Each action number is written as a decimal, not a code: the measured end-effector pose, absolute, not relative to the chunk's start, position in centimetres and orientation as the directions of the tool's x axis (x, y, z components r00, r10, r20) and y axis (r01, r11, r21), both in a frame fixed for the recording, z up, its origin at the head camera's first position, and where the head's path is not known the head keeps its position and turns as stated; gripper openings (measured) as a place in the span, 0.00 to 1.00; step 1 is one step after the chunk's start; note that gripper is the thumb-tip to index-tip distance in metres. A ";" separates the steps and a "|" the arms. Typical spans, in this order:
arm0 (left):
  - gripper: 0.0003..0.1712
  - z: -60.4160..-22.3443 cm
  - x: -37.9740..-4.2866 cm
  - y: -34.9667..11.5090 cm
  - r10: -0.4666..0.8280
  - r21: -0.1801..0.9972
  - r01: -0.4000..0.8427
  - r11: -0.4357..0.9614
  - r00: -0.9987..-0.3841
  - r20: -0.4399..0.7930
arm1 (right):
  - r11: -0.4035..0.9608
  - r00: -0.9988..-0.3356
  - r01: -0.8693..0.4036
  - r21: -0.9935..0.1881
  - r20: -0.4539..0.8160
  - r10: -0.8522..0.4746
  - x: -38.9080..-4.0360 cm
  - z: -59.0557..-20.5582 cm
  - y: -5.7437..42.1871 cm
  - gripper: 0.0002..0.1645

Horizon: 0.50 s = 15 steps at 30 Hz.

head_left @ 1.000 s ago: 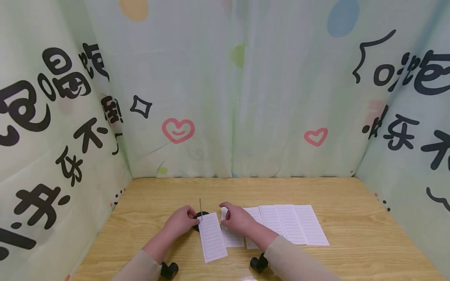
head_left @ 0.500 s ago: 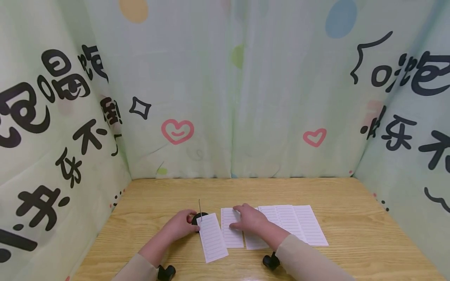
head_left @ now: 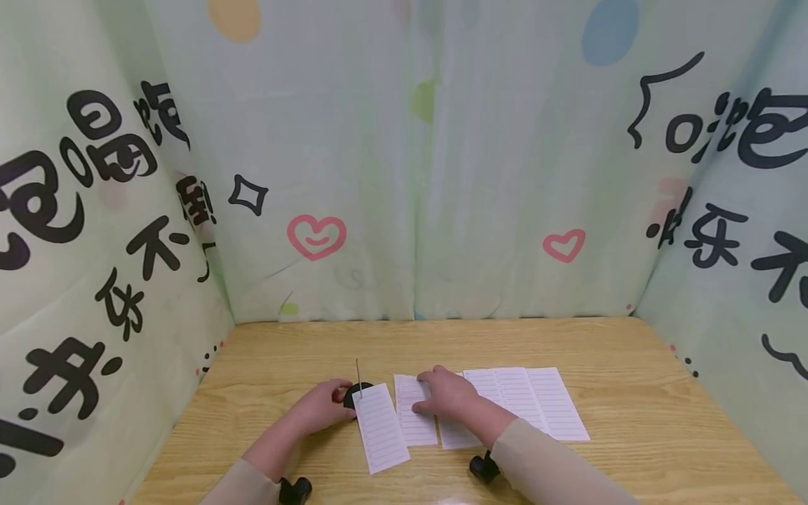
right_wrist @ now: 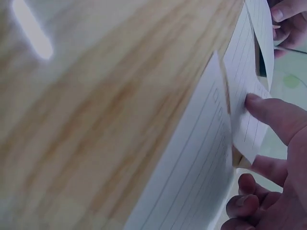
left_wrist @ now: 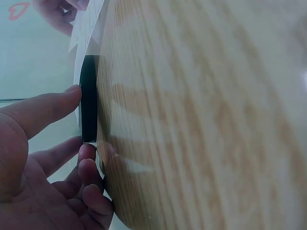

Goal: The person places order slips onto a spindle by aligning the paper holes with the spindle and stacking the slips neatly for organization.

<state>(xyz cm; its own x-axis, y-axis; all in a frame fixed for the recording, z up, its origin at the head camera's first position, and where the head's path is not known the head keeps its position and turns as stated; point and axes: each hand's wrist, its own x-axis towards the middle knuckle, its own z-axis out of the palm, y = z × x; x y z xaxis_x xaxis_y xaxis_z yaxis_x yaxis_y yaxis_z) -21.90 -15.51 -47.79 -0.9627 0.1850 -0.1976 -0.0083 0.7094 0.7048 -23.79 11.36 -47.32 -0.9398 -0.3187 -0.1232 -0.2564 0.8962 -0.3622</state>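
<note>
A bill spike (head_left: 358, 385) with a round black base and a thin upright metal rod stands on the table, left of centre. One lined paper slip (head_left: 382, 431) has its far end at the rod and slants toward the front. My left hand (head_left: 323, 408) holds the base at its left side; in the left wrist view the thumb and fingertips meet the black edge (left_wrist: 89, 100). To the right, my right hand (head_left: 451, 393) pinches a second lined slip (head_left: 416, 428) by its far end. Its thumb (right_wrist: 259, 103) lies on the paper, with the index finger at the edge.
More lined slips (head_left: 562, 407) lie side by side on the wooden table (head_left: 303, 344), partly under the right forearm. Black wrist mounts (head_left: 485, 468) show beneath both sleeves. Printed curtains (head_left: 404, 210) enclose the back and sides.
My right hand has moved right, from beside the spike onto the second slip. That slip's far end has shifted slightly left. The left hand stays at the base.
</note>
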 end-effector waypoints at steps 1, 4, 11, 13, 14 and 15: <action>0.33 -47.7 -21.9 -15.5 0.184 0.703 -0.010 0.711 -0.962 -0.199 | 0.892 -0.938 -0.266 -0.366 -0.114 -0.327 -23.7 -47.3 11.4 0.33; 0.32 -47.7 -22.0 -15.5 0.184 0.698 -0.007 0.716 -0.963 -0.199 | 0.883 -0.936 -0.281 -0.376 -0.095 -0.339 -23.6 -47.3 11.3 0.29; 0.32 -47.8 -22.0 -15.4 0.183 0.694 -0.006 0.719 -0.963 -0.198 | 0.865 -0.941 -0.274 -0.420 -0.068 -0.331 -23.4 -47.4 11.1 0.26; 0.31 -47.7 -21.9 -15.3 0.183 0.695 -0.008 0.719 -0.963 -0.200 | 0.859 -0.942 -0.269 -0.436 -0.065 -0.329 -23.4 -47.4 11.0 0.26; 0.32 -47.7 -21.9 -15.3 0.182 0.694 -0.007 0.720 -0.963 -0.199 | 0.856 -0.943 -0.264 -0.444 -0.065 -0.325 -23.4 -47.3 11.0 0.26; 0.32 -47.6 -21.9 -15.3 0.183 0.694 -0.005 0.720 -0.963 -0.197 | 0.854 -0.946 -0.257 -0.453 -0.065 -0.319 -23.3 -47.3 11.0 0.27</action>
<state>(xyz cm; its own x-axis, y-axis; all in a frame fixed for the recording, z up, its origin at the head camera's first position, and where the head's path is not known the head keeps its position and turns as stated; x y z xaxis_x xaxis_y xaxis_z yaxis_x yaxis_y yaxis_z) -21.94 -15.27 -47.65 -0.9630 0.1834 -0.1974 -0.0051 0.7201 0.6939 -23.33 11.04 -47.26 -0.9455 -0.3190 -0.0651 -0.2568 0.8536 -0.4532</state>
